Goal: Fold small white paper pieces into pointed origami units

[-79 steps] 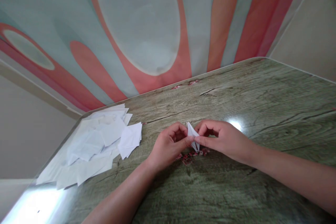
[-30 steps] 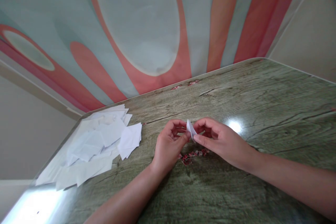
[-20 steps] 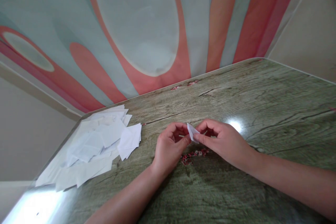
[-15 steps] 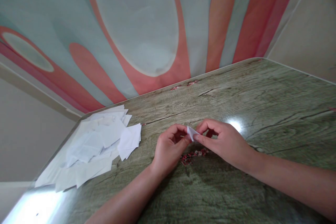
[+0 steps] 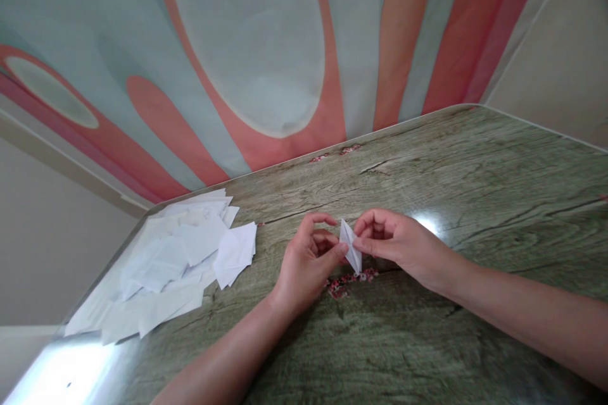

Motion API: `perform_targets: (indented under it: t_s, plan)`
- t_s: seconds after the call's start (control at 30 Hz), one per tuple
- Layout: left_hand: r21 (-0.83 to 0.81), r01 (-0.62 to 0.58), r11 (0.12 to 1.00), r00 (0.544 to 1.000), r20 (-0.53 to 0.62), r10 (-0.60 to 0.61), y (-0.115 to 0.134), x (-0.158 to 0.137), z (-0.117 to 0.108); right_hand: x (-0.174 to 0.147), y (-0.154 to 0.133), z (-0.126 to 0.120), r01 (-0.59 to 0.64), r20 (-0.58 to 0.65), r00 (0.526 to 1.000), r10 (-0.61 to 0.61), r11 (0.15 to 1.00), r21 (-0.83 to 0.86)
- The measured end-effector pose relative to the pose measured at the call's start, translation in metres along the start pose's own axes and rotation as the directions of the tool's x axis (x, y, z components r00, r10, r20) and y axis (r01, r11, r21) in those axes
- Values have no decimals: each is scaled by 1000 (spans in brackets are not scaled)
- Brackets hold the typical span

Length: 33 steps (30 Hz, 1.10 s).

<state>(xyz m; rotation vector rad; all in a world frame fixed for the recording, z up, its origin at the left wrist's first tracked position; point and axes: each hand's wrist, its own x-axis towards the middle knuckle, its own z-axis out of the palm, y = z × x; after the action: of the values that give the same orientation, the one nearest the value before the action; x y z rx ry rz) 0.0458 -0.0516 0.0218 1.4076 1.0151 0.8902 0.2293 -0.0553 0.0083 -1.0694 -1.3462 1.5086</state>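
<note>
A small folded white paper (image 5: 350, 248), narrow and diamond-shaped with a crease down its length, is held up over the table between both hands. My left hand (image 5: 311, 256) pinches its left side with the thumb in front; the index finger is raised and curved above. From the right, my right hand (image 5: 401, 242) grips the opposite edge between thumb and fingertips. The fingers behind the paper are partly hidden.
On the left of the wood-grain table (image 5: 475, 202) lies a spread heap of white paper sheets (image 5: 156, 259), with a small stack of square papers (image 5: 235, 253) at its right edge. A patterned red and blue-grey panel (image 5: 247, 44) rises along the far edge.
The folded paper has turned and now shows a longer diamond face with its crease. My left index finger has lifted off, and my right hand's fingers have shifted slightly.
</note>
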Motion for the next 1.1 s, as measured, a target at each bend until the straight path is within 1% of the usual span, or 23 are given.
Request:
perform_targets:
  t_s: [0.1, 0.17, 0.2, 0.3, 0.37, 0.43, 0.53, 0.63, 0.77, 0.83, 0.93, 1.03, 1.1]
  plan:
    - [81, -24, 996, 1000, 2, 24, 2, 0, 0, 0, 1, -1, 43, -9, 999, -43, 998, -34]
    - [139, 1, 990, 1000, 11, -2, 4, 0, -1, 0, 1, -3, 57, 6, 998, -57, 997, -54]
    - [140, 22, 990, 999, 21, -25, 5, 0, -2, 0, 1, -3, 55, 17, 998, -54, 997, -56]
    - [63, 78, 995, 994, 77, -82, 7, 1, -6, 1, 0, -5, 29, 27, 999, -28, 999, -33]
    - [13, 87, 996, 991, 100, -88, 6, 2, -8, 2, 0, -6, 12, 26, 1000, -12, 1000, 3]
    - [-18, 77, 997, 993, 86, -75, 4, 3, -9, 3, 1, -5, -7, 45, 999, 4, 998, 56]
    - [-26, 60, 998, 998, 28, -59, 2, 4, -7, 3, 2, -4, -36, 101, 995, 25, 993, 113]
    - [-14, 49, 999, 999, -8, -50, 2, 5, -6, 1, 2, -3, -33, 130, 991, 17, 992, 122]
    - [-42, 40, 998, 999, -12, -41, 2, 5, -4, 0, 0, -2, -26, 137, 990, 9, 992, 127]
    - [-32, 30, 999, 999, -11, -30, 1, 4, -2, -1, -1, -1, -18, 115, 993, 6, 994, 107]
    - [11, 9, 1000, 1000, -8, -9, 0, 2, 1, 0, -1, -2, 4, 44, 999, -4, 1000, -4]
    - [22, 25, 999, 1000, -4, -25, -1, 1, 4, 0, 0, -4, 25, -8, 1000, -26, 991, -133]
    - [13, 43, 999, 999, -9, -43, -1, 1, 4, 1, 0, -4, 38, -20, 999, -42, 983, -177]
